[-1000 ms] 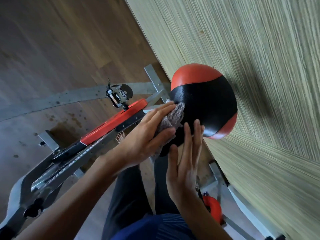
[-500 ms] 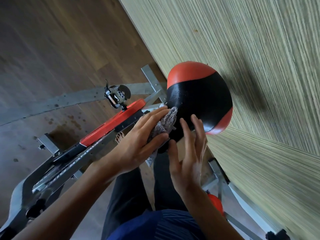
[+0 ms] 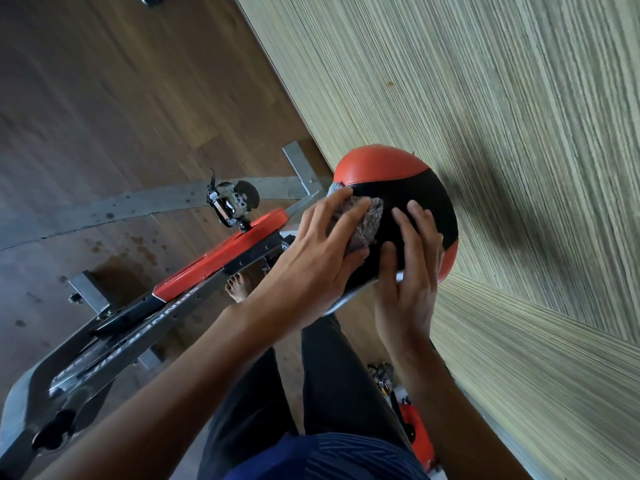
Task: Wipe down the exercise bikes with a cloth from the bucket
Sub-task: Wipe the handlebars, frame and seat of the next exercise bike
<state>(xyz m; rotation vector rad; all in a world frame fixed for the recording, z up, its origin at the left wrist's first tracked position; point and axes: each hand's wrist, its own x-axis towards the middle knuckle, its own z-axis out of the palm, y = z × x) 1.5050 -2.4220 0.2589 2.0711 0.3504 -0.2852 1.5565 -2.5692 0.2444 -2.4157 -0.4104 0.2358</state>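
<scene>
Moved grey fuzzy cloth point(image 3: 367, 220) up from rim onto black top of round red-and-black bike saddle point(image 3: 408, 187), bunched in left hand point(image 3: 311, 261); laid right hand point(image 3: 410, 275) flat, fingers spread, steadying. Seemingly mid-wipe.

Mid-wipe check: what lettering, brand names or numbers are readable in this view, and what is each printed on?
"SPINNER": white lettering, upside down in this view, on the bike's grey frame beam.
"BIK...": the next word on the same beam, probably BIKE; its end is blurred.
Further white marks lower on that beam: too blurred to read.
Saddle, cloth, pedal: no readable text.
</scene>
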